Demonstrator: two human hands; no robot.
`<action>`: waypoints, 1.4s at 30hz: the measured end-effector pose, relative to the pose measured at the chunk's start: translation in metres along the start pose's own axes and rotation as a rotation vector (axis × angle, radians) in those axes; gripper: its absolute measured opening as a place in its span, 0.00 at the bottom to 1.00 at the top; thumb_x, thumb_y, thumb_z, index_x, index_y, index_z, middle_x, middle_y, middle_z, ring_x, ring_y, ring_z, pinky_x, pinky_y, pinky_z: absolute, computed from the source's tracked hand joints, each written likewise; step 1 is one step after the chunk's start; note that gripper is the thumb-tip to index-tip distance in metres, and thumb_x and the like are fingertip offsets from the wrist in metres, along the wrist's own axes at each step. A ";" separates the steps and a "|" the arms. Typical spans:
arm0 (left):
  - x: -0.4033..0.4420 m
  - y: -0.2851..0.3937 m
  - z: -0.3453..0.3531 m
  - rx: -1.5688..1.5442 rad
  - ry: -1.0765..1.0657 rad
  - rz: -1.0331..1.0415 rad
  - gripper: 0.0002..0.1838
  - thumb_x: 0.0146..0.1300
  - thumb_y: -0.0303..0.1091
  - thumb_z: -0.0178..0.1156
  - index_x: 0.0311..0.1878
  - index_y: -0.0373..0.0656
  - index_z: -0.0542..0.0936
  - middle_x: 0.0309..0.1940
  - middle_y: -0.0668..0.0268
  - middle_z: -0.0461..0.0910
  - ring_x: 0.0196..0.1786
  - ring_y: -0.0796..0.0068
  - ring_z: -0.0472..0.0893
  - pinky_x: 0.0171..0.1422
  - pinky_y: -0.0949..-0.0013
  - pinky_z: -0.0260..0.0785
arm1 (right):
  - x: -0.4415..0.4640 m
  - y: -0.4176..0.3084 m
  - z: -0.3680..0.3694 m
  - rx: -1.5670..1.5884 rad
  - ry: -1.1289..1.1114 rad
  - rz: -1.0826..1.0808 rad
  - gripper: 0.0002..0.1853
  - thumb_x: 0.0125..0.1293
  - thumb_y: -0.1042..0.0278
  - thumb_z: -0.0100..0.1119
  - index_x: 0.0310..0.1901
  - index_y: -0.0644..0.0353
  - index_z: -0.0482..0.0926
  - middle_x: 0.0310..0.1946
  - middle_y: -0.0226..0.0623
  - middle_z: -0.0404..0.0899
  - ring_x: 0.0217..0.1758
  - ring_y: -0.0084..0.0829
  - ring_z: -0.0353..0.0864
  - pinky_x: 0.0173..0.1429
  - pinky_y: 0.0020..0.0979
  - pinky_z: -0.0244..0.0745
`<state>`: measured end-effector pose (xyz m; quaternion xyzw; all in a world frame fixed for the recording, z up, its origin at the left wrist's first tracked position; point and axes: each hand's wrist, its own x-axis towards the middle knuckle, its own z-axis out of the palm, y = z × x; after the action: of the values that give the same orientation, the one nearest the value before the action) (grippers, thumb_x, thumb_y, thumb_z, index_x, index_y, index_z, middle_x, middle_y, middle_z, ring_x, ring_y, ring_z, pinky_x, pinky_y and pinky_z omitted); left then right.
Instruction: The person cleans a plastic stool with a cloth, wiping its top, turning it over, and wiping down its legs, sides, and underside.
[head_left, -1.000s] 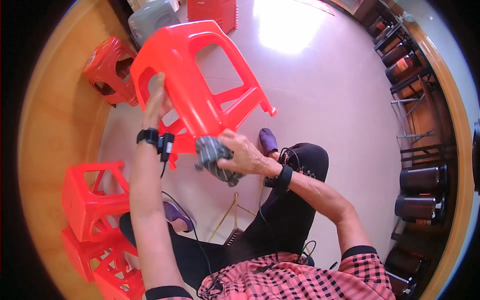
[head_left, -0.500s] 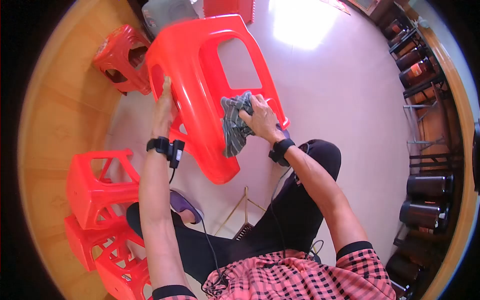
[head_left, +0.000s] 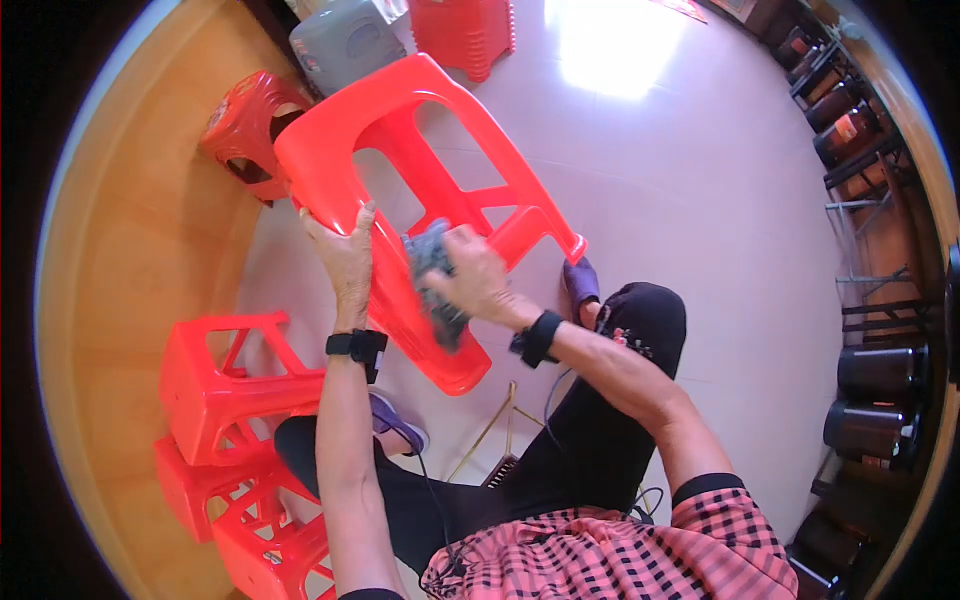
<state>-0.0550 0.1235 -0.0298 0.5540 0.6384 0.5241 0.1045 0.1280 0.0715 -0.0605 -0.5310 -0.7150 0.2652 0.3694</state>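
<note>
**A red stool, tipped, between two hands with a cloth**

A seated person holds the stool [head_left: 340, 160] slantwise in front of the body, above the middle of the floor [head_left: 700, 200]; its seat faces the far left and its legs point back toward the right. Whether any foot meets the floor cannot be told. The left hand [head_left: 343, 262] grasps the stool by its near side, thumb over the plastic. The right hand [head_left: 475, 278], blurred, has its fingers clenched on a grey cloth [head_left: 428, 250], which lies against the stool's near leg, below the left hand. A black band circles each wrist.

Surroundings: along the floor's left edge, beside the wooden wall [head_left: 120, 250], the piled stools [head_left: 200, 385], also red, are grouped near the person's left knee; farther along the same edge stands the small stool [head_left: 240, 125], darker red, partly behind the one in hand. Toward the far left corner are the grey stool [head_left: 345, 50] and, just beside it, the red stack [head_left: 450, 30]. The floor's right edge carries a row of dark furniture [head_left: 880, 372]. Between the person's legs shows a gold-coloured frame [head_left: 510, 430], flanked by two purple shoes [head_left: 582, 285].
</note>
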 end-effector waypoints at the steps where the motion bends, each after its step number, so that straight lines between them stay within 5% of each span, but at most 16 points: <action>1: 0.002 -0.003 0.001 -0.028 0.025 0.039 0.45 0.52 0.43 0.71 0.64 0.28 0.57 0.61 0.44 0.63 0.64 0.54 0.65 0.68 0.60 0.56 | -0.004 -0.008 0.005 -0.012 0.006 0.007 0.24 0.49 0.57 0.64 0.42 0.66 0.72 0.44 0.49 0.71 0.50 0.49 0.74 0.49 0.46 0.74; 2: 0.004 -0.005 0.005 -0.055 0.048 0.080 0.40 0.51 0.40 0.72 0.62 0.32 0.62 0.59 0.50 0.67 0.60 0.60 0.69 0.65 0.60 0.60 | -0.007 -0.014 0.008 0.013 0.008 -0.024 0.25 0.48 0.57 0.65 0.43 0.65 0.71 0.44 0.49 0.71 0.51 0.49 0.73 0.49 0.46 0.74; 10: 0.006 0.004 -0.002 -0.014 -0.018 0.083 0.40 0.54 0.44 0.69 0.64 0.33 0.61 0.59 0.51 0.67 0.62 0.59 0.68 0.67 0.61 0.58 | 0.007 0.048 -0.049 -0.286 -0.029 -0.114 0.21 0.49 0.61 0.65 0.42 0.64 0.72 0.44 0.48 0.70 0.48 0.50 0.72 0.49 0.47 0.74; 13: 0.008 0.010 -0.008 -0.103 -0.067 0.066 0.39 0.55 0.44 0.69 0.63 0.33 0.62 0.59 0.52 0.67 0.61 0.60 0.68 0.67 0.61 0.58 | 0.033 0.113 -0.076 -0.471 0.211 0.010 0.22 0.49 0.61 0.65 0.44 0.64 0.72 0.45 0.46 0.71 0.50 0.48 0.72 0.50 0.45 0.74; 16: 0.010 0.001 -0.016 -0.091 -0.061 0.059 0.39 0.55 0.44 0.69 0.63 0.33 0.63 0.58 0.52 0.68 0.61 0.60 0.69 0.66 0.61 0.58 | 0.033 0.135 -0.075 -0.345 0.298 0.422 0.26 0.53 0.56 0.62 0.48 0.68 0.71 0.45 0.53 0.73 0.49 0.52 0.75 0.52 0.45 0.74; 20: 0.013 -0.010 -0.018 -0.112 -0.038 0.072 0.38 0.55 0.44 0.68 0.63 0.34 0.63 0.58 0.53 0.68 0.61 0.61 0.69 0.66 0.62 0.59 | 0.023 0.117 -0.025 -0.252 0.464 0.427 0.25 0.51 0.57 0.65 0.45 0.67 0.72 0.44 0.53 0.72 0.48 0.53 0.76 0.51 0.48 0.74; 25: -0.003 -0.008 -0.007 -0.055 -0.049 0.037 0.43 0.54 0.45 0.69 0.65 0.31 0.59 0.61 0.48 0.64 0.64 0.56 0.65 0.69 0.61 0.55 | 0.007 0.041 -0.011 -0.298 0.018 0.110 0.24 0.50 0.54 0.64 0.41 0.66 0.73 0.41 0.54 0.73 0.44 0.53 0.79 0.44 0.47 0.76; 27: -0.010 0.006 0.002 0.054 -0.054 0.082 0.49 0.53 0.46 0.70 0.68 0.28 0.53 0.63 0.42 0.61 0.66 0.50 0.64 0.70 0.60 0.56 | 0.001 0.020 0.005 -0.178 -0.203 0.178 0.25 0.50 0.52 0.60 0.42 0.68 0.75 0.40 0.56 0.76 0.43 0.55 0.79 0.46 0.51 0.75; 31: -0.007 0.017 0.003 0.056 -0.142 0.088 0.50 0.52 0.46 0.70 0.68 0.28 0.54 0.62 0.42 0.62 0.64 0.50 0.66 0.67 0.60 0.59 | -0.011 0.017 0.004 0.053 -0.260 0.208 0.24 0.50 0.54 0.59 0.42 0.67 0.73 0.39 0.57 0.76 0.45 0.55 0.77 0.46 0.50 0.74; 35: 0.000 0.029 0.015 -0.019 -0.186 0.110 0.47 0.53 0.46 0.70 0.66 0.28 0.57 0.59 0.46 0.67 0.60 0.58 0.70 0.64 0.62 0.62 | -0.009 0.046 -0.022 -0.219 0.070 -0.026 0.23 0.47 0.59 0.66 0.42 0.63 0.73 0.42 0.51 0.71 0.47 0.51 0.74 0.46 0.49 0.75; 38: 0.003 0.026 0.014 0.013 -0.139 0.078 0.49 0.52 0.48 0.70 0.67 0.28 0.56 0.59 0.43 0.66 0.60 0.54 0.69 0.63 0.61 0.63 | 0.002 0.084 -0.057 -0.473 0.264 0.056 0.21 0.47 0.62 0.67 0.40 0.64 0.73 0.41 0.48 0.72 0.46 0.48 0.73 0.46 0.44 0.75; 42: 0.010 0.011 0.006 -0.031 -0.085 0.035 0.52 0.50 0.51 0.71 0.68 0.28 0.55 0.59 0.38 0.63 0.60 0.50 0.68 0.63 0.59 0.62 | -0.002 0.107 -0.046 -0.337 0.333 0.221 0.22 0.50 0.60 0.65 0.43 0.65 0.72 0.41 0.49 0.72 0.46 0.51 0.75 0.47 0.47 0.74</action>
<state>-0.0473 0.1330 -0.0191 0.5852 0.6152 0.5118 0.1309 0.2259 0.1006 -0.1160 -0.6963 -0.6161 0.0898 0.3571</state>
